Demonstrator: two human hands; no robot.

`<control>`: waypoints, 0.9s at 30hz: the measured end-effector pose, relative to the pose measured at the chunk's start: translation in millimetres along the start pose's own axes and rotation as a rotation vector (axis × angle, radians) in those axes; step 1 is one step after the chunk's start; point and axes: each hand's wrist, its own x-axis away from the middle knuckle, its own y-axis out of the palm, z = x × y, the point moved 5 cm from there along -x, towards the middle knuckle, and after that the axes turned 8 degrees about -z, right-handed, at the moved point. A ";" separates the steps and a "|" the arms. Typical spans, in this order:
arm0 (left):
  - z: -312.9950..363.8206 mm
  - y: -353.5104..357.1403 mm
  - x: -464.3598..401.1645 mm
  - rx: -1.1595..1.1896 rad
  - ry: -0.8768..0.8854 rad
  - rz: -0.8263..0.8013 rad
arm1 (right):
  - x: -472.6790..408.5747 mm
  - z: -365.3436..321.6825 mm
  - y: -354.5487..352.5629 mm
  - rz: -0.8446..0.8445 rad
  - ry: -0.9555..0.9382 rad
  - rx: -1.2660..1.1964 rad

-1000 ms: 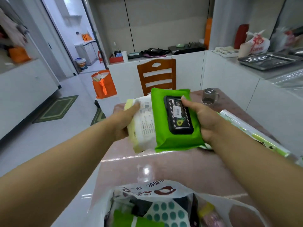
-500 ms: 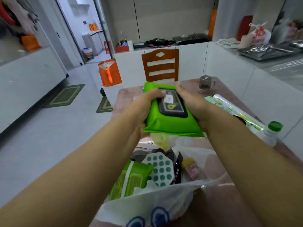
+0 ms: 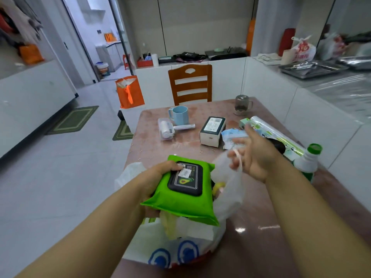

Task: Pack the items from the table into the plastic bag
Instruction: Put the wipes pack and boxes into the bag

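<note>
Left hand gripping green wipes pack, right hand open, above pink table.

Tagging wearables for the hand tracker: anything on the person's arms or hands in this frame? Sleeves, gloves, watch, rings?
Nothing worn that shows. Both forearms are bare right to the bottom edge of the picture, with no sleeve cuffs. The left hand and right hand have no gloves, and no watch, band or ring is visible. Nails look short; polish cannot be judged.

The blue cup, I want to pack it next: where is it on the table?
The blue cup stands upright at the table's far left, before the wooden chair, just behind the lint roller.
</note>
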 end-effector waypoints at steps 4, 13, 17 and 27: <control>-6.2 -3.8 15.0 -0.003 0.003 -0.067 | 15.6 -46.9 45.6 -0.200 -0.272 -0.056; 8.1 1.3 -21.7 0.094 0.054 0.106 | 44.1 -38.4 64.1 -0.497 -0.226 -0.064; -13.6 6.7 -45.1 0.052 0.025 0.197 | 43.8 -34.3 65.1 -0.484 -0.227 -0.062; 29.0 -87.7 -20.6 -0.904 0.005 0.642 | 31.1 -48.3 55.0 -0.273 -0.325 -0.028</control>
